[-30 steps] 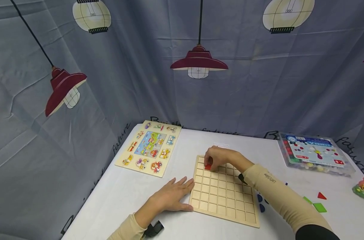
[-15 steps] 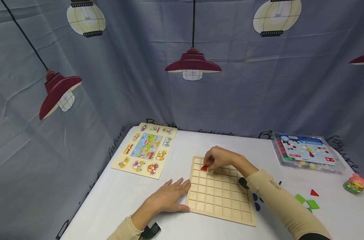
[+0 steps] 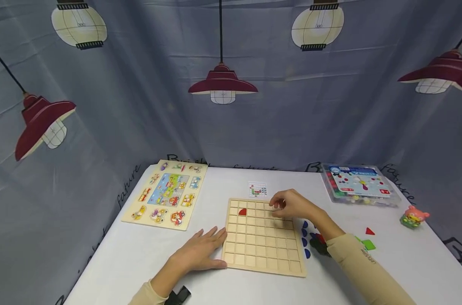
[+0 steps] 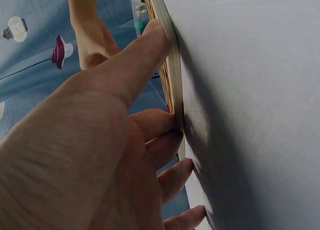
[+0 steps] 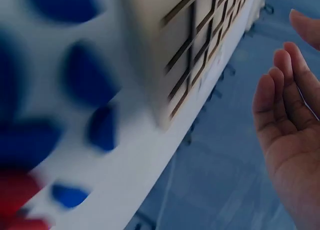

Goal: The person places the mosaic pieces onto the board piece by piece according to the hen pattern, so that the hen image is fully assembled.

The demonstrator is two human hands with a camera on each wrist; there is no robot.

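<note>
A wooden grid board [image 3: 261, 240] lies on the white table, and one red quarter-circle piece [image 3: 242, 212] sits in a cell near its upper left. My left hand [image 3: 202, 250] rests at the board's left edge with fingers spread; in the left wrist view its thumb and fingertips [image 4: 159, 32] touch the board's side. Over the board's upper right corner hovers my right hand [image 3: 291, 205], holding nothing. The right wrist view shows its loosely bent fingers [image 5: 287, 97] apart from the thumb. Several blue pieces [image 3: 304, 242] lie right of the board, blurred in the right wrist view.
Behind the board lies a small printed pattern card [image 3: 258, 190]. A wooden vehicle puzzle [image 3: 166, 195] is at the left. To the right are a clear plastic box [image 3: 360, 184], a pink-topped toy figure [image 3: 413, 217], a red triangle [image 3: 369, 231] and green pieces [image 3: 368, 244].
My right hand has let go of the red quarter-circle piece, which stays on the board, and has moved right. My left hand stays at the board's edge. The head view has turned right.
</note>
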